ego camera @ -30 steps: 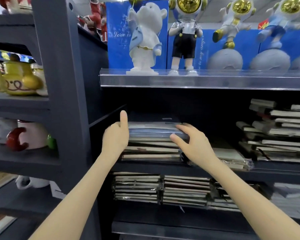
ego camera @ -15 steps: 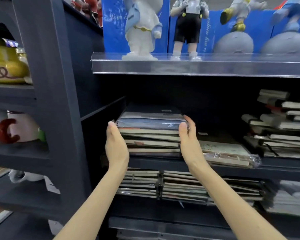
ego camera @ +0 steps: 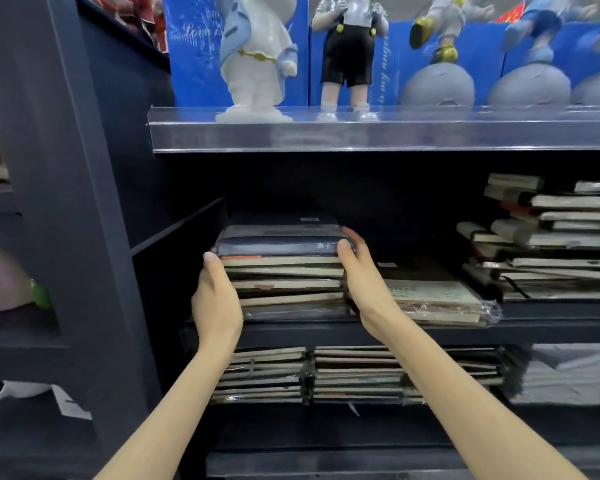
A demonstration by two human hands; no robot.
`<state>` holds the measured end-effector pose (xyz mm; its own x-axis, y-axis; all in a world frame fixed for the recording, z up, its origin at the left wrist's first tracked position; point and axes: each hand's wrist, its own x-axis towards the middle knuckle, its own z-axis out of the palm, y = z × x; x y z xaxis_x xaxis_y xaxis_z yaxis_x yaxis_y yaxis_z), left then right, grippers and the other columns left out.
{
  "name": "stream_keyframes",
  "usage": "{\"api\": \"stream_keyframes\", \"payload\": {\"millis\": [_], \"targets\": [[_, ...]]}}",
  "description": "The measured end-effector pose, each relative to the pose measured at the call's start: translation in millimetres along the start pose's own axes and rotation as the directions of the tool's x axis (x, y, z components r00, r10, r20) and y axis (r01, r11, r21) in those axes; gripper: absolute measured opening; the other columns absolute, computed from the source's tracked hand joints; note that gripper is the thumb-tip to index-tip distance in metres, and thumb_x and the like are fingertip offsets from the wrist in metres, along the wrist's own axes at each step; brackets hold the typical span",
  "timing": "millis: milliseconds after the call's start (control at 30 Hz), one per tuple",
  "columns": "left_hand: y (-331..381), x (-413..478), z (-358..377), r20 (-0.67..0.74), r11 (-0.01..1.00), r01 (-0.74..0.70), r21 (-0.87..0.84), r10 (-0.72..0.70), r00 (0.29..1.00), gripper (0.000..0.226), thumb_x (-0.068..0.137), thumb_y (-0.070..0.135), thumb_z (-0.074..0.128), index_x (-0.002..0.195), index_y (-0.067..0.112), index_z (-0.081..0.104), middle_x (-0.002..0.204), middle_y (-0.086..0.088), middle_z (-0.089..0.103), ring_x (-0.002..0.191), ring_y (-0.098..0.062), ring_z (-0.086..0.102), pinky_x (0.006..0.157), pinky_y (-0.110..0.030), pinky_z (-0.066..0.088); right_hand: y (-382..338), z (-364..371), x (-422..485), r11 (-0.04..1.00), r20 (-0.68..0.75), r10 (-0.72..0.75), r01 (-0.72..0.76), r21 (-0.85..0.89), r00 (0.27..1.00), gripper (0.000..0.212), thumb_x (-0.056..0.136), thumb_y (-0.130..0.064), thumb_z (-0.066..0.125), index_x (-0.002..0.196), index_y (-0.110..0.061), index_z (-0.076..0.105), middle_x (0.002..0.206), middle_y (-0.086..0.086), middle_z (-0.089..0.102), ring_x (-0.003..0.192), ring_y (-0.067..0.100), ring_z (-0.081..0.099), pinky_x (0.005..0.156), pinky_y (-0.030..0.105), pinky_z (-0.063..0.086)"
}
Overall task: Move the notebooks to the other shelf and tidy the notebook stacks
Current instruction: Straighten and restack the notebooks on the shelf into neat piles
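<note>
Both forearms reach forward. The left hand (ego camera: 217,299) and right hand (ego camera: 364,289) press flat, fingers straight, against the 2 sides of the notebook stack (ego camera: 284,271).

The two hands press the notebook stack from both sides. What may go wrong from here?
1. The wrapped notebooks on top of the notebook stack look slippery; they may slide off if the left hand and right hand lift it.
2. The right hand may nudge the wrapped pack beside it, near the shelf edge.
</note>
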<state>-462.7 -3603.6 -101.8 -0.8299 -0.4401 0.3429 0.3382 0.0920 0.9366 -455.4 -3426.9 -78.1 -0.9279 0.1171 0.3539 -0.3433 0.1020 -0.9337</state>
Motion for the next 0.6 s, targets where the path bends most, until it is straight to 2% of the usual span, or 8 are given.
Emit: {"api": "stream_keyframes", "payload": {"millis": [100,167,267,333,400,467,533,600], "targets": [[3.7,-2.6,-5.8,0.032,0.996,-0.029,0.084,0.027,0.999,0.064,0.097,0.057,0.02,0.136,0.014,0.046,0.124,-0.004,0.057,0.116,-0.02,0.051,0.092,-0.03,0.037,-0.8,-3.7,-3.8,1.0,0.021,0.015,-0.015,-0.016,1.0,0.045,0.1,-0.044,0.035,0.144,-0.039,0.027,0.146,-0.01,0.035,0.133,0.009,0.032,0.105,0.028,0.027],[8.1,-8.2,-11.5,-0.008,0.944,-0.184,0.272,0.194,0.981,0.062,0.097,0.053,0.032,0.141,0.009,0.035,0.131,-0.01,0.053,0.122,-0.026,0.048,0.096,-0.033,0.037,-3.3,-13.4,-14.8,0.994,0.019,-0.028,0.03,-0.107,0.999,0.052,0.097,-0.046,0.041,0.145,-0.041,0.022,0.147,-0.01,0.036,0.136,0.012,0.032,0.106,0.03,0.03],[17.7,-28.0,-6.0,0.068,0.661,-0.581,0.475,0.63,0.773,0.058,0.092,0.041,0.046,0.136,0.004,0.041,0.136,-0.016,0.049,0.13,-0.033,0.042,0.11,-0.05,0.031,-11.3,-54.4,-41.0,0.911,-0.032,-0.19,0.164,-0.378,0.981,0.061,0.093,-0.04,0.053,0.145,-0.044,0.021,0.14,-0.018,0.037,0.133,0.0,0.03,0.105,0.025,0.03],[15.4,-39.0,9.2,0.195,0.484,-0.744,0.461,0.763,0.617,0.047,0.091,0.036,0.05,0.125,0.004,0.054,0.129,-0.017,0.055,0.127,-0.035,0.046,0.111,-0.051,0.029,-9.8,-93.3,-53.7,0.754,-0.035,-0.215,0.143,-0.641,0.976,0.059,0.09,-0.045,0.055,0.143,-0.042,0.031,0.141,-0.02,0.038,0.131,-0.005,0.029,0.108,0.025,0.027],[14.1,-50.6,28.2,0.306,0.364,-0.828,0.426,0.804,0.511,0.039,0.088,0.032,0.056,0.116,0.005,0.062,0.125,-0.017,0.058,0.124,-0.034,0.05,0.11,-0.052,0.03,0.9,-125.6,-58.4,0.553,0.001,-0.123,0.069,-0.83,0.992,0.061,0.083,-0.064,0.049,0.139,-0.041,0.041,0.148,-0.009,0.039,0.139,0.006,0.027,0.117,0.039,0.017],[16.7,-61.8,45.8,0.394,0.327,-0.88,0.346,0.8,0.452,0.033,0.088,0.031,0.057,0.109,0.007,0.066,0.118,-0.012,0.063,0.114,-0.029,0.057,0.105,-0.046,0.039,16.6,-143.2,-59.8,0.425,0.052,-0.04,0.064,-0.903,0.998,0.065,0.08,-0.076,0.037,0.135,-0.043,0.046,0.15,-0.004,0.039,0.142,0.012,0.026,0.116,0.04,0.016],[17.8,-71.5,61.7,0.491,0.381,-0.894,0.234,0.748,0.447,0.031,0.089,0.033,0.053,0.102,0.01,0.069,0.1,-0.003,0.069,0.092,-0.02,0.065,0.084,-0.033,0.053,29.0,-151.3,-61.7,0.412,0.066,-0.072,0.09,-0.907,0.995,0.049,0.088,-0.063,0.041,0.134,-0.045,0.047,0.148,-0.009,0.04,0.141,0.009,0.026,0.111,0.031,0.024],[15.1,-80.7,76.6,0.582,0.444,-0.876,0.187,0.668,0.463,0.034,0.089,0.037,0.048,0.099,0.012,0.07,0.088,0.003,0.068,0.076,-0.013,0.065,0.065,-0.027,0.054,35.6,-158.5,-60.7,0.405,0.06,-0.153,0.118,-0.906,0.986,0.039,0.094,-0.052,0.045,0.132,-0.045,0.05,0.144,-0.012,0.044,0.138,0.007,0.029,0.106,0.026,0.029]]}}
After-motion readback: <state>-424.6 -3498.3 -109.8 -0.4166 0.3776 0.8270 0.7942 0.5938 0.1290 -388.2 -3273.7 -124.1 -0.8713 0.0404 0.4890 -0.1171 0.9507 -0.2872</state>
